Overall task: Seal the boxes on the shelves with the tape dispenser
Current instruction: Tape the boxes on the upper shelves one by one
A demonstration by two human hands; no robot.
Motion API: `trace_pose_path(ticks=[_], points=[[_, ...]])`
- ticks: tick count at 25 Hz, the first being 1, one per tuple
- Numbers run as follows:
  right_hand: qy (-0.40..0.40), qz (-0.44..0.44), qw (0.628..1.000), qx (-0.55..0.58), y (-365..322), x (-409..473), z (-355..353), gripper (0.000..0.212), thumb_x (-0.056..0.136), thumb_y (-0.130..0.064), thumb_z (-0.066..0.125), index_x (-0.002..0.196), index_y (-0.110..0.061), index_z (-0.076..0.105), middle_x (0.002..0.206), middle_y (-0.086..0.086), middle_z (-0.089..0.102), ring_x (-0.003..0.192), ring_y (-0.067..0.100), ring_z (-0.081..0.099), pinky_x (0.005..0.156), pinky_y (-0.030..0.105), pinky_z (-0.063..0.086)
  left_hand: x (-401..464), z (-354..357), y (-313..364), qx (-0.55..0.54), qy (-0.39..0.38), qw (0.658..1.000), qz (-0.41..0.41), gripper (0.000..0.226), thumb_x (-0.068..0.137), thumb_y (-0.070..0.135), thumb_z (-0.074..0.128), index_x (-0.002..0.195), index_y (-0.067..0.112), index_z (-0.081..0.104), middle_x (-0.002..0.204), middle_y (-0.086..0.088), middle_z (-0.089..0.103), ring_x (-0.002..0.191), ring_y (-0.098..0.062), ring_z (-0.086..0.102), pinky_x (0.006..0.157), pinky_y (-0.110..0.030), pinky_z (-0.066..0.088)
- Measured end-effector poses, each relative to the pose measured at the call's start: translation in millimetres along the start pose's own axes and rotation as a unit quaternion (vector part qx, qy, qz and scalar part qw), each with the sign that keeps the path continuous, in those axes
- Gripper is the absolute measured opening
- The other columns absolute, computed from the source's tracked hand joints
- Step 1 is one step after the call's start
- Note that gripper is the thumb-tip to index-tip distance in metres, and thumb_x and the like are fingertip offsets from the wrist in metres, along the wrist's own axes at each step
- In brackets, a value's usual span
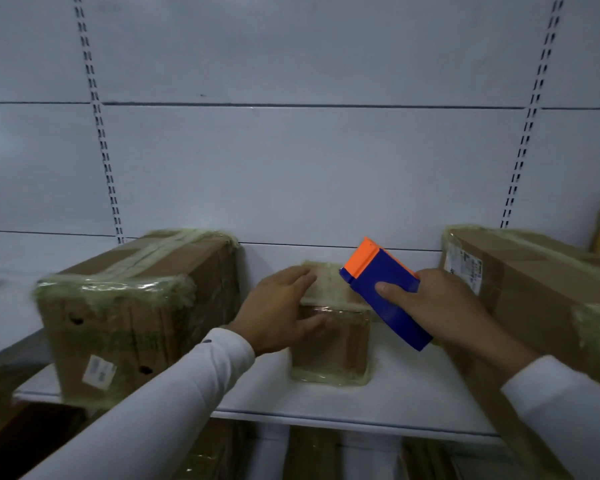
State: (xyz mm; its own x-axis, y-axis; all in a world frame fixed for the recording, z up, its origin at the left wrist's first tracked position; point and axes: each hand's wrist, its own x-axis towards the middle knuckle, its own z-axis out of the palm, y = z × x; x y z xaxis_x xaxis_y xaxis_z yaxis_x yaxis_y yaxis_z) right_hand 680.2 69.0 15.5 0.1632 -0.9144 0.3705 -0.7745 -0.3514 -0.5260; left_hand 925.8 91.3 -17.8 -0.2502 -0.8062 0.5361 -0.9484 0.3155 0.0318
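A small cardboard box (333, 344), wrapped in yellowish tape, stands in the middle of the white shelf (388, 403). My left hand (278, 308) rests on its top left corner, fingers across the top and thumb down the front face. My right hand (440, 306) grips a blue tape dispenser (385, 299) with an orange end, held tilted over the box's right top edge, orange end pointing up and back.
A large taped box (136, 317) stands on the shelf's left part and another large box (534, 292) on the right. The white back panel (291, 168) has slotted uprights. More cartons (312, 455) lie on the level below.
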Motion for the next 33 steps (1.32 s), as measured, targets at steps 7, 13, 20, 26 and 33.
trace_pose_path(ticks=[7,13,20,26,33], points=[[-0.011,-0.027,1.000,-0.007,-106.1,-3.8,38.8,0.047,0.086,-0.061,0.058,0.079,-0.015,0.062,0.070,0.000,0.068,0.063,0.017,0.066,0.061,0.032,0.050,-68.2,-105.2,-100.9,0.054,0.058,0.997,-0.009,0.082,0.073,0.076,0.036,0.129,0.019,0.056,0.135,0.001,0.054,0.123,-0.022,0.050,0.102,-0.032,0.038],[-0.012,-0.037,0.999,0.001,-188.9,-15.5,85.0,0.043,0.086,-0.059,0.059,0.069,-0.020,0.054,0.063,-0.004,0.062,0.058,0.013,0.061,0.055,0.025,0.039,-128.0,-107.1,-188.6,0.089,0.011,0.990,-0.109,0.077,0.070,0.086,0.032,0.122,0.033,0.054,0.120,0.010,0.057,0.110,-0.016,0.053,0.093,-0.036,0.035],[0.079,-0.039,0.996,-0.006,-217.8,-32.8,80.7,0.045,0.086,-0.056,0.061,0.067,-0.015,0.057,0.063,-0.001,0.064,0.063,0.019,0.063,0.057,0.034,0.046,-137.3,-105.5,-208.4,-0.107,0.079,0.991,-0.001,0.087,0.064,0.094,0.029,0.102,0.027,0.070,0.112,0.010,0.065,0.109,-0.013,0.056,0.104,-0.035,0.025],[0.046,-0.057,0.997,0.022,-198.5,-31.1,54.0,0.044,0.085,-0.054,0.062,0.072,-0.013,0.061,0.065,0.003,0.068,0.059,0.017,0.066,0.059,0.037,0.052,-123.1,-137.3,-184.2,0.101,-0.048,0.994,0.004,0.084,0.055,0.099,0.027,0.095,0.030,0.054,0.094,0.011,0.061,0.085,-0.013,0.058,0.089,-0.033,0.042],[0.013,-0.073,0.991,0.111,-186.2,-28.6,55.8,0.039,0.079,-0.054,0.060,0.073,-0.016,0.058,0.061,-0.003,0.067,0.053,0.005,0.065,0.049,0.015,0.043,-117.7,-153.5,-193.5,-0.008,-0.192,0.980,-0.059,0.066,0.071,0.067,0.053,0.128,0.035,0.041,0.125,0.008,0.054,0.103,-0.015,0.054,0.088,-0.030,0.045]])
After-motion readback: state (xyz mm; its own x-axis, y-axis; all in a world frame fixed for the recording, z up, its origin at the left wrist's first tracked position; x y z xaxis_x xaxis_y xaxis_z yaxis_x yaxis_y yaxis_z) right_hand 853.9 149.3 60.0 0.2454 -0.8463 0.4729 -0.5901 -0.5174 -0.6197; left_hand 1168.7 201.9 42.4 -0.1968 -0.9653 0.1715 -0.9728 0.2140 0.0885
